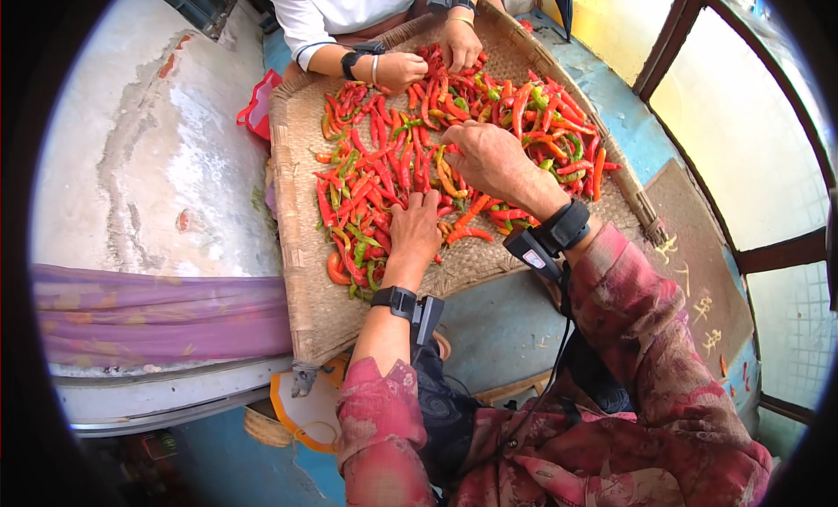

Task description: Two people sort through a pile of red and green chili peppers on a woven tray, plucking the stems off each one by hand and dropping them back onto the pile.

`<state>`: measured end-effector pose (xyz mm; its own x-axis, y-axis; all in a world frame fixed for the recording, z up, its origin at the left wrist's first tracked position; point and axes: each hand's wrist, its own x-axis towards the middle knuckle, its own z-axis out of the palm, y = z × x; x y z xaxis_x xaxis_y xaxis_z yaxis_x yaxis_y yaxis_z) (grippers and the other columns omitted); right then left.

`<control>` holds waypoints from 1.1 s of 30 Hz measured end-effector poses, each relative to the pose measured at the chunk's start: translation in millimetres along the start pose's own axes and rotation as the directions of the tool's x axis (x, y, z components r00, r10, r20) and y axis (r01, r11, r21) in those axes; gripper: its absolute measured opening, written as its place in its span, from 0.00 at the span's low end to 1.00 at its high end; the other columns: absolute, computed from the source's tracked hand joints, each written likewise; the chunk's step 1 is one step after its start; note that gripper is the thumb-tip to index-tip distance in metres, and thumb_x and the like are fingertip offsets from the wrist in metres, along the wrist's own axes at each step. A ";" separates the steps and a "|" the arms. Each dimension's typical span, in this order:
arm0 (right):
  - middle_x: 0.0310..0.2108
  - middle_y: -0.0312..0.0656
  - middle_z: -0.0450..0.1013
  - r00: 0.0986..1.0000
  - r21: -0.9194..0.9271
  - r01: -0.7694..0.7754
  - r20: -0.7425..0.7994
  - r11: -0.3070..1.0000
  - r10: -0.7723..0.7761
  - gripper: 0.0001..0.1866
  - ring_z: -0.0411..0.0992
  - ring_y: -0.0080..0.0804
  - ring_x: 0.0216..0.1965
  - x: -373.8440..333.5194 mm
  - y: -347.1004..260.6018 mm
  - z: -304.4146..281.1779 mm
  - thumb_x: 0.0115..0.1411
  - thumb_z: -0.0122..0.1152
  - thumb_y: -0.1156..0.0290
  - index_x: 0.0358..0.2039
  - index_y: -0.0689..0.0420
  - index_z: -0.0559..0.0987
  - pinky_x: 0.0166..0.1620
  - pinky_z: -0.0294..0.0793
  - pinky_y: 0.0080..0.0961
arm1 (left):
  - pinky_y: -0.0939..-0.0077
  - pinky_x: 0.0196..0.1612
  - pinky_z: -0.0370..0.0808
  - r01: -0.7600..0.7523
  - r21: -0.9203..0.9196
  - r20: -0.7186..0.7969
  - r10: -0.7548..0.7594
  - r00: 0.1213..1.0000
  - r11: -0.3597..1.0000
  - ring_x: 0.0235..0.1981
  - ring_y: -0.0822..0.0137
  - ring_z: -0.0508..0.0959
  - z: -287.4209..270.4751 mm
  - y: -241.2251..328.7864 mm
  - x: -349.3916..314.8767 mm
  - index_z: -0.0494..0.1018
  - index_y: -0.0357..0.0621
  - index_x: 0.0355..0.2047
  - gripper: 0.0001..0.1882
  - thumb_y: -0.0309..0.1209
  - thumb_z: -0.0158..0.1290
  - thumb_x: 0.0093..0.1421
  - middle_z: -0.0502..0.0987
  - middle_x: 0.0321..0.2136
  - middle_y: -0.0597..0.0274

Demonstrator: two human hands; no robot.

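Observation:
Red chili peppers (371,177), mixed with some green and orange ones, are spread over a large woven bamboo tray (301,275). My left hand (415,232) rests on the peppers at the near left, its fingers apart and reaching forward with the tips among them. Over the middle of the heap, my right hand (496,162) is bent down with curled fingers. Its fingertips are mostly hidden, so what they grip cannot be made out; a yellow-orange chili (447,177) lies just below them.
Across the tray, another person's two hands (401,70) work in the far peppers. A red plastic container (259,107) stands left of the tray. An orange-rimmed white object (305,411) is below the near left corner. Glazed window panels (742,123) line the right; a wall (175,158) is left.

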<state>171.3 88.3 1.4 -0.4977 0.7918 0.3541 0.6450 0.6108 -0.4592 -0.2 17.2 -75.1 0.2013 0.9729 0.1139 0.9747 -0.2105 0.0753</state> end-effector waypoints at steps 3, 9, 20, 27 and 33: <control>0.29 0.49 0.73 0.999 0.010 -0.021 0.050 1.000 0.020 0.13 0.73 0.47 0.34 -0.8 -6.1 1.8 0.51 0.55 0.69 0.38 0.56 0.75 0.36 0.72 0.40 | 0.58 0.37 0.69 0.020 -0.093 -0.032 -0.023 0.999 0.995 0.35 0.49 0.72 -3.5 -3.2 0.6 0.66 0.44 0.42 0.21 0.19 0.52 0.44 0.70 0.35 0.52; 0.27 0.50 0.73 0.999 0.060 -0.014 0.041 0.998 0.012 0.12 0.73 0.49 0.32 -2.4 -9.0 -2.1 0.53 0.55 0.68 0.38 0.56 0.75 0.34 0.72 0.41 | 0.62 0.35 0.69 0.147 -0.606 -0.143 -0.288 0.947 0.782 0.31 0.53 0.73 -52.4 1.7 6.0 0.69 0.40 0.36 0.16 0.19 0.50 0.43 0.72 0.29 0.51; 0.27 0.53 0.72 0.988 0.213 0.107 -0.129 0.971 -0.081 0.15 0.72 0.50 0.32 3.9 -26.0 16.5 0.51 0.52 0.74 0.41 0.60 0.73 0.34 0.72 0.41 | 0.77 0.37 0.74 0.094 -0.947 0.191 -0.301 0.934 -0.308 0.33 0.71 0.73 -89.3 -25.1 -20.3 0.69 0.42 0.34 0.12 0.21 0.46 0.46 0.71 0.34 0.62; 0.24 0.49 0.72 0.995 0.020 0.044 0.087 0.999 -0.045 0.10 0.73 0.48 0.31 4.3 -28.8 10.9 0.53 0.56 0.64 0.31 0.57 0.75 0.32 0.72 0.40 | 0.79 0.37 0.72 0.156 -0.944 0.205 -0.146 0.968 -0.292 0.34 0.72 0.72 -99.1 -19.0 -28.2 0.68 0.40 0.35 0.13 0.24 0.47 0.45 0.70 0.34 0.62; 0.21 0.54 0.72 0.976 -0.097 -0.216 -0.046 0.971 0.213 0.17 0.74 0.50 0.28 16.3 -11.9 -4.1 0.55 0.52 0.57 0.26 0.61 0.76 0.32 0.73 0.43 | 0.79 0.32 0.74 0.105 -0.914 0.185 -0.172 0.968 -0.391 0.29 0.73 0.73 -105.1 -12.5 -26.4 0.69 0.41 0.37 0.14 0.23 0.47 0.47 0.70 0.34 0.62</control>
<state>157.8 94.0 16.0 -0.3216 0.9028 0.2855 0.7904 0.4220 -0.4440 -27.9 -15.9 25.0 0.0451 0.9953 -0.0858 -0.4487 0.0970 0.8884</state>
